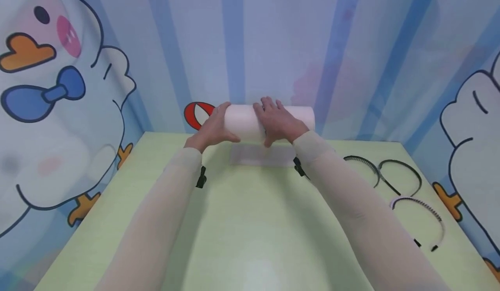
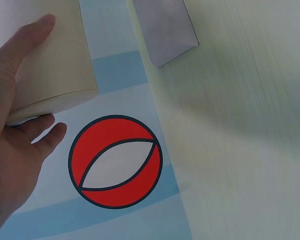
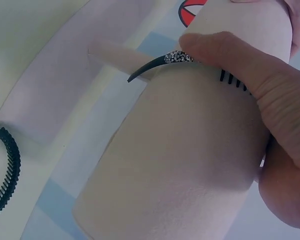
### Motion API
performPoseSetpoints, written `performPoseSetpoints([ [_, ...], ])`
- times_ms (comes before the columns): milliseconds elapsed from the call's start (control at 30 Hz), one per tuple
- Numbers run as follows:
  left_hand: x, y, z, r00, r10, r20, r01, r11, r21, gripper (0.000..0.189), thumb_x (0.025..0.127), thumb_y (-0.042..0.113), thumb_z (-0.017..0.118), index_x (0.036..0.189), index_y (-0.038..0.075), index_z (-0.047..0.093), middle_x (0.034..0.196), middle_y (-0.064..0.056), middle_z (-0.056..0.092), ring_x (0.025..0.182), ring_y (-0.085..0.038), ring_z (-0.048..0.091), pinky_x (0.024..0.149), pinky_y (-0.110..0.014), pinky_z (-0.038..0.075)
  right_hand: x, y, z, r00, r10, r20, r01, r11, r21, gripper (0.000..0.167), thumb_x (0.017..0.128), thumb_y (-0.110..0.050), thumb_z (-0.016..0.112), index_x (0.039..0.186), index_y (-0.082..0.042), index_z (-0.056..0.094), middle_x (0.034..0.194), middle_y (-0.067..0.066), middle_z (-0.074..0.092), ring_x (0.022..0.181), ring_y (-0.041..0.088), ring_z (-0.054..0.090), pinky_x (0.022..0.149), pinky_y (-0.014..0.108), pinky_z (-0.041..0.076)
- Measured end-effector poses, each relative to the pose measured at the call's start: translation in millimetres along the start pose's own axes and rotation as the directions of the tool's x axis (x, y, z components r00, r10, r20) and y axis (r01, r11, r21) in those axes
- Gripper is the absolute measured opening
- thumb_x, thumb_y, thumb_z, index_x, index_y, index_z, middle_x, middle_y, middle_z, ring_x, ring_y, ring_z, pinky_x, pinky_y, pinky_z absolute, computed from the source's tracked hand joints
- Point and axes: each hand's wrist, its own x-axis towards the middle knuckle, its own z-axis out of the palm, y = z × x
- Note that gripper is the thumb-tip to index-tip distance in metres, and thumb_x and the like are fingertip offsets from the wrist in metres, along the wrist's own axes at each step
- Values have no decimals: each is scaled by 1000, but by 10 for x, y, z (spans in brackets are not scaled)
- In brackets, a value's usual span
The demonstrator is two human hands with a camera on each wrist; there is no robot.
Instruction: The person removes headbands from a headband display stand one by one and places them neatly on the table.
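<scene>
A white padded cylinder (image 1: 244, 119) lies level on a headband stand, raised by a pale post (image 3: 117, 56) over a flat pinkish base (image 1: 250, 157). My left hand (image 1: 212, 129) holds the cylinder's left end, thumb on the near side and fingers around the far side and end. Across the cylinder's middle sits a black toothed headband (image 3: 179, 57) with a sparkly section. My right hand (image 1: 279, 119) grips that headband against the cylinder, its thumb on the near end. Most of the headband is hidden under this hand.
Right of the stand, a black toothed headband (image 3: 12, 160), a thin dark headband (image 1: 406, 164) and a pale pink headband (image 1: 423, 203) lie on the light green table (image 1: 250, 230). A cartoon-printed backdrop (image 1: 273, 44) rises right behind the stand.
</scene>
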Motion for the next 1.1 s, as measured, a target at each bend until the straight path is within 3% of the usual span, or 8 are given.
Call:
performPoseSetpoints([
  [433,-23,50,15,1000,10,2,-10,1000,-25,111,73,24,90,157,13,18,152,-13,31,130,-30,38,97,-54,49,-77,177,75,999,1,-49,3,997,83,126,64,-58,88,152,2,21,153,21,30,138,34,36,116,46,29],
  [733,-15,15,17,1000,4,-2,-4,999,-36,112,73,25,91,157,15,18,152,-11,31,130,-29,39,97,-54,49,-101,197,78,999,4,-53,-1,998,57,120,64,-59,88,148,0,26,149,21,31,139,35,28,113,57,25],
  [1100,-50,21,7,1000,9,0,-9,999,-53,113,73,25,90,158,14,16,153,-13,28,130,-31,38,97,-55,49,-178,271,82,999,18,-48,-13,996,93,122,65,-51,90,151,3,22,152,23,28,142,36,26,116,52,23],
])
